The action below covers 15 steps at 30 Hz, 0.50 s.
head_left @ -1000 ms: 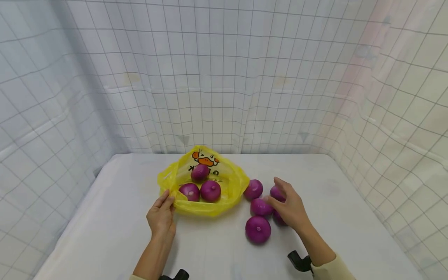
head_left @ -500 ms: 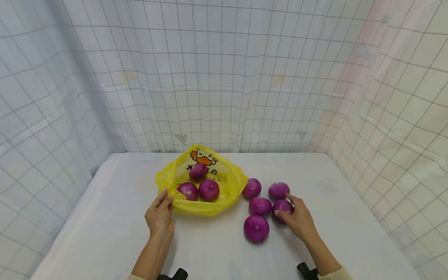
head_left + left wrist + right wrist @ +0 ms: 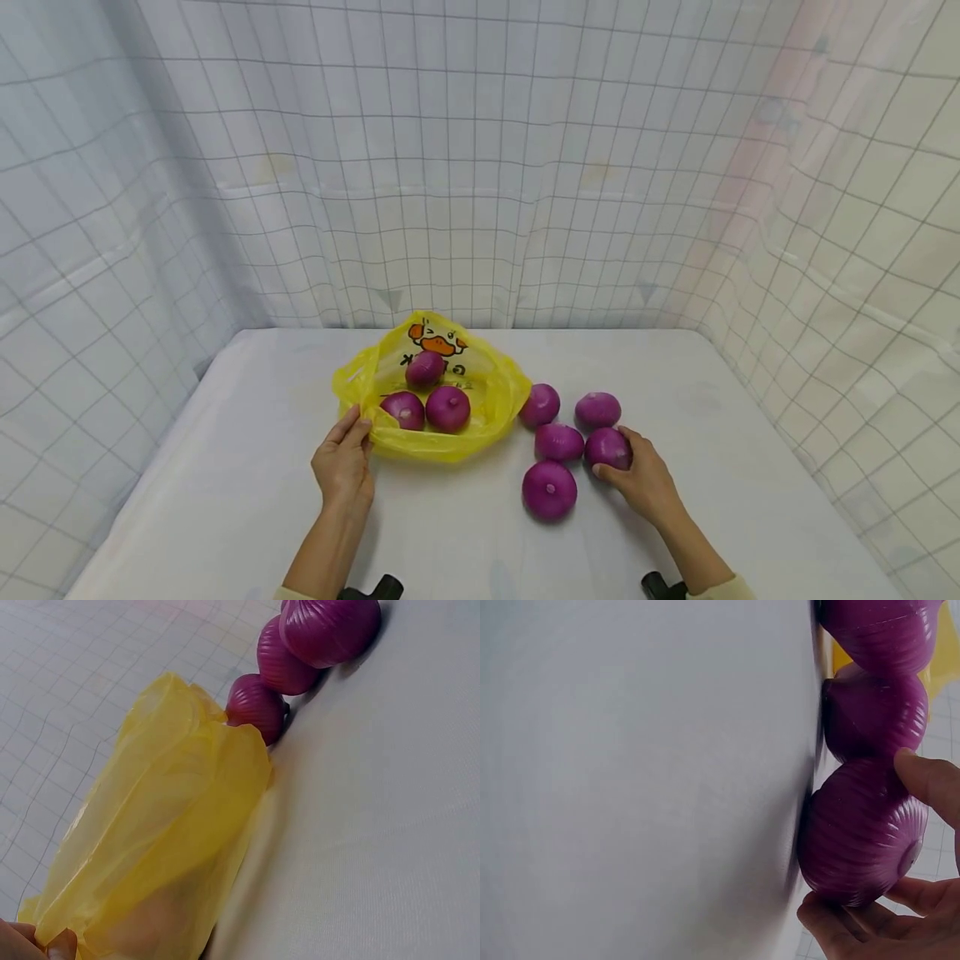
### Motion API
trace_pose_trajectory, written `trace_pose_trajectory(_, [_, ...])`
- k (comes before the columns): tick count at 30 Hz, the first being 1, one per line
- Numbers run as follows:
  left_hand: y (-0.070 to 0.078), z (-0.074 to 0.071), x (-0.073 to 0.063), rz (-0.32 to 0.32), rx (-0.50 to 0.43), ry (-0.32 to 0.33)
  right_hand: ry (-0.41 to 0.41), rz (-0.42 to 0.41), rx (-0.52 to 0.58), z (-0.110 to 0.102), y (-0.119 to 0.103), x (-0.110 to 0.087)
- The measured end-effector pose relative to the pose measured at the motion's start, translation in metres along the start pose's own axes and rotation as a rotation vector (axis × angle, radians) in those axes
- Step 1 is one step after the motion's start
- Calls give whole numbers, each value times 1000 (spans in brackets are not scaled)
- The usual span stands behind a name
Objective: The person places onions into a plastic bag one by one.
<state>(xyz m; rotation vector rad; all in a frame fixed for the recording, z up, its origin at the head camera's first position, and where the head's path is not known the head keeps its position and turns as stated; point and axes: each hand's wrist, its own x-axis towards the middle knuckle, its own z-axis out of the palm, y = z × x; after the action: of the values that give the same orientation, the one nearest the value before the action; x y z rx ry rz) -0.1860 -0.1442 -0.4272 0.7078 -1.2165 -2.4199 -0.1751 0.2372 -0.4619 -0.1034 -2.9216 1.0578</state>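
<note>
A yellow plastic bag (image 3: 491, 433) with a duck print lies with its mouth spread toward me, and three purple onions (image 3: 448, 409) sit inside. My left hand (image 3: 345, 467) pinches the bag's left rim between thumb and fingers; the left wrist view shows the thumb (image 3: 63, 945) on the film. To the right of the bag several more purple onions (image 3: 550, 491) are grouped on the table. My right hand (image 3: 647, 479) holds the rightmost onion (image 3: 862, 836) between thumb and fingers, its neighbours close beside it.
The white-covered table (image 3: 225, 500) is enclosed by a grid-patterned white curtain (image 3: 480, 167) at the back and both sides. Black wrist mounts (image 3: 378, 588) show at the bottom of the head view.
My right hand has moved right and down from above the group and now grips the rightmost onion. The left hand has kept its hold on the bag.
</note>
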Motion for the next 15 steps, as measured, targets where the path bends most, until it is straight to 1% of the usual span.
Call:
trace_pose_trajectory(4, [0,-1,0,4,19,10,1,-9,5,0,2,0])
trace_pose_trajectory(9, [-1,-1,0,3,41,15,11,4,23,-5,1,-1])
trace_pose_trajectory(12, [-1,-2,1,3,45,10,19,1,44,-11,-5,-2])
trace_pose_trajectory(15, [0,-2,0,6,42,9,18,-7,79,-19,-15,-3])
